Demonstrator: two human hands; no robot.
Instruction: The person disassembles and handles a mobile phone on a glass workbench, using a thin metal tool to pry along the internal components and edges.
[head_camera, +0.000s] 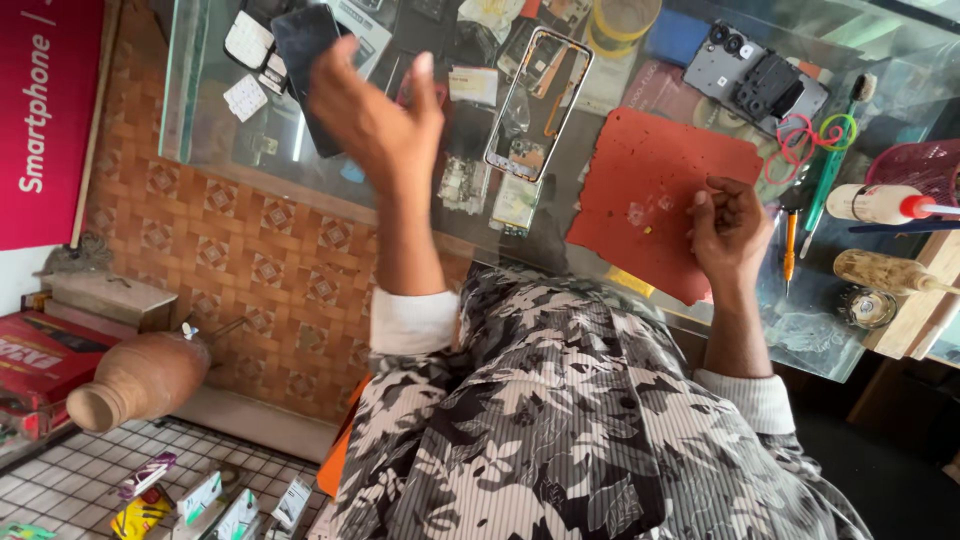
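The left hand (375, 115) grips a dark smartphone (305, 70), lifted above the glass tabletop (560, 215); the right hand (732, 228) rests curled, holding nothing visible, on the red mat (650, 180). Between them lies a stripped phone frame (538, 100), parts unassembled

The table (215, 120) is glossy, see-through glass. The red mat (650, 190) looks matt and pitted. The phone (305, 60) shows a smooth dark sheen; the pot (140, 380) is dull clay.
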